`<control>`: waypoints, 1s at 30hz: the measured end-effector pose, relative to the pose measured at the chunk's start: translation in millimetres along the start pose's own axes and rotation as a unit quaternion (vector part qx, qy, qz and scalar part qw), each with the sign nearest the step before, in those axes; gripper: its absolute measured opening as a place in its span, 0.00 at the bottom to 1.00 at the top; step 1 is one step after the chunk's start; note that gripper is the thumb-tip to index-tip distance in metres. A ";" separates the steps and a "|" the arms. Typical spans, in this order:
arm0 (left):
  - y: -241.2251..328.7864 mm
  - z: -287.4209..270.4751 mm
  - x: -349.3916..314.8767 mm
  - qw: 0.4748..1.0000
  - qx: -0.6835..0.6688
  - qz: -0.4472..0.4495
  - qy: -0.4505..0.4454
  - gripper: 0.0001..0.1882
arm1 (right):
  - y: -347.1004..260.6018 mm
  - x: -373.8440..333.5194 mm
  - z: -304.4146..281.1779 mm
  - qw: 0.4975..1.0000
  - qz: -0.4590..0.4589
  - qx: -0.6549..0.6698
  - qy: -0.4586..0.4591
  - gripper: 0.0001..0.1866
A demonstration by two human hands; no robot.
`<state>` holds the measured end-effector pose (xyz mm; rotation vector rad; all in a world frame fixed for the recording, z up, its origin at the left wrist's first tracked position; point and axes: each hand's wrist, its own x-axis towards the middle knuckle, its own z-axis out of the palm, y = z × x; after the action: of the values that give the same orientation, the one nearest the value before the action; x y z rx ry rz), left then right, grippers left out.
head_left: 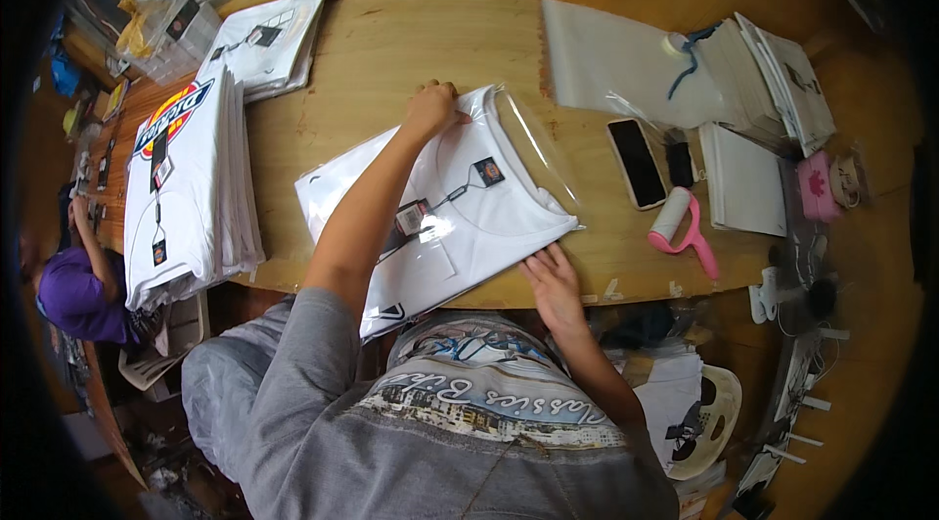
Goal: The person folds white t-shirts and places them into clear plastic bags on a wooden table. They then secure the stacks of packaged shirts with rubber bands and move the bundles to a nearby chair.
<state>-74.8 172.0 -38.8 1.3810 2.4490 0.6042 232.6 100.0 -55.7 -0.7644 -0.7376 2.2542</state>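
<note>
A folded white T-shirt (494, 197) lies at a slant on the table in front of me, partly inside a clear plastic bag (518, 119). Black tags hang on a dark cord across its front. My left hand (433, 109) reaches over the shirt to its far edge, fingers curled on the bag there; my left forearm covers part of the shirt. At the near right corner, my right hand (555, 285) touches the edge with fingers stretched out and palm turned up. One corner of the bundle overhangs the table's near edge.
Stacked white T-shirts (176, 187) stand at left, with bagged shirts (269, 41) behind. On the right are clear bags (616, 60), a phone (636, 163), a pink-handled lint roller (675, 222) and white packets (743, 182). Another person in purple (83, 295) sits far left.
</note>
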 end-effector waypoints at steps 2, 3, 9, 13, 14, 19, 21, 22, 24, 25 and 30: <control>-0.1 5.9 26.5 0.994 -0.056 -0.011 -0.096 0.29 | 14.5 29.7 0.5 0.999 -0.035 0.004 0.020 0.29; -3.7 8.8 36.6 0.985 -0.092 -0.021 -0.147 0.31 | 14.3 40.3 1.6 0.999 -0.044 0.008 0.006 0.29; -5.2 -101.2 21.9 0.832 -0.470 0.055 -0.289 0.28 | -71.2 73.0 34.1 0.983 -0.089 -0.073 -0.144 0.29; 2.0 -186.4 4.9 0.797 -0.542 0.171 -0.205 0.23 | -156.2 108.5 89.7 0.958 -0.128 -0.168 -0.194 0.17; 15.2 -201.0 4.0 0.839 -0.511 0.138 -0.126 0.20 | -177.1 129.2 98.7 0.956 -0.153 -0.190 -0.161 0.15; 27.5 -247.5 -0.7 0.817 -0.510 0.228 0.142 0.14 | -242.7 141.1 183.2 0.854 -0.388 -0.311 -0.155 0.05; 38.9 -245.0 -28.9 0.782 -0.546 0.258 0.154 0.12 | -245.9 119.6 194.7 0.793 -0.473 -0.346 -0.166 0.05; 36.8 -241.0 -43.4 0.765 -0.561 0.269 0.163 0.13 | -239.3 112.1 192.9 0.761 -0.511 -0.360 -0.175 0.05; 0.0 -211.8 -61.8 0.801 -0.517 0.269 0.134 0.16 | -216.2 104.2 168.3 0.766 -0.454 -0.423 -0.167 0.05; -9.8 -192.5 -79.7 0.854 -0.453 0.228 0.114 0.17 | -204.8 98.1 147.6 0.766 -0.425 -0.455 -0.159 0.05; -78.1 -71.5 -162.8 0.919 -0.274 0.279 -0.062 0.15 | -152.1 80.5 26.9 0.654 -0.042 -0.712 -0.253 0.09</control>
<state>-80.1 -19.9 -9.2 1.7703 1.5759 1.1731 222.3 246.4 38.0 -0.6055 -2.8464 1.3507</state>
